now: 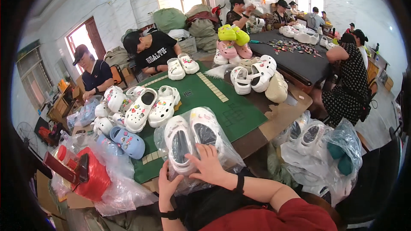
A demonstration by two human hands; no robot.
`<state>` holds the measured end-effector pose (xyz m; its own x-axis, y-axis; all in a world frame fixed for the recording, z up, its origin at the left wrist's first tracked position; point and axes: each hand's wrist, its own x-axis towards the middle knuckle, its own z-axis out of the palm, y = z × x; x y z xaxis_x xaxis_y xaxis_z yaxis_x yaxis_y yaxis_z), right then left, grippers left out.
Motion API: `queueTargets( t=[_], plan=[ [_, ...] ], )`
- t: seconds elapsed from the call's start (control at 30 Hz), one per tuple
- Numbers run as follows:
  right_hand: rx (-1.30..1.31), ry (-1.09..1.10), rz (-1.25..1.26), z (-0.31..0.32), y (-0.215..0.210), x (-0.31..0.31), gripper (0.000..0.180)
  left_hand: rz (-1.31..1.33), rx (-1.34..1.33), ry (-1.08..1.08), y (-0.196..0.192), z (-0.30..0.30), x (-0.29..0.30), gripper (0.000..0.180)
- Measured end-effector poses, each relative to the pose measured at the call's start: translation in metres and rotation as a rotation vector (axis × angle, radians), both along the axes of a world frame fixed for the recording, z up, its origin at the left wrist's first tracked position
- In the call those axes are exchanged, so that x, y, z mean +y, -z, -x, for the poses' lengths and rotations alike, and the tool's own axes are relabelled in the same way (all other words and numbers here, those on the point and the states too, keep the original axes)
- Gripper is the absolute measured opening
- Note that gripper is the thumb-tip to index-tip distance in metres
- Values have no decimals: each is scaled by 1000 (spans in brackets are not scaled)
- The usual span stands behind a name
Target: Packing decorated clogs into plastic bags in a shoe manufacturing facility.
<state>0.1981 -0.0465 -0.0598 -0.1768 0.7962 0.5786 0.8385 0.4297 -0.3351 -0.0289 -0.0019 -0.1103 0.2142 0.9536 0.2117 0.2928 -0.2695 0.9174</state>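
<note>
A pair of white clogs lies side by side in a clear plastic bag at the near edge of the green table mat. Across the heels of the clogs rests my right hand, its fingers spread and pressing lightly on the bag. At the bag's near left corner is my left hand, thumb and forefinger apart beside the heel of the left clog. Whether it pinches any film is hard to see, but its fingers look spread. Both wrists wear black bands.
White clogs with charms and blue clogs crowd the left. More white clogs and stacked green and pink ones stand beyond. A red plastic bundle sits near left; bagged clogs lie at right. Several people work around the tables.
</note>
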Motion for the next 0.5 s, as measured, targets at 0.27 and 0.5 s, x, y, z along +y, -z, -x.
queueTargets(
  t=[0.27, 0.5],
  plan=[
    [47, -109, 20, -6, -2, 15, 65, 7, 13, 32, 3, 4, 7, 86],
    [101, -253, -41, -25, 5, 12, 47, 194, -218, 179, -23, 1, -8, 88]
  ],
)
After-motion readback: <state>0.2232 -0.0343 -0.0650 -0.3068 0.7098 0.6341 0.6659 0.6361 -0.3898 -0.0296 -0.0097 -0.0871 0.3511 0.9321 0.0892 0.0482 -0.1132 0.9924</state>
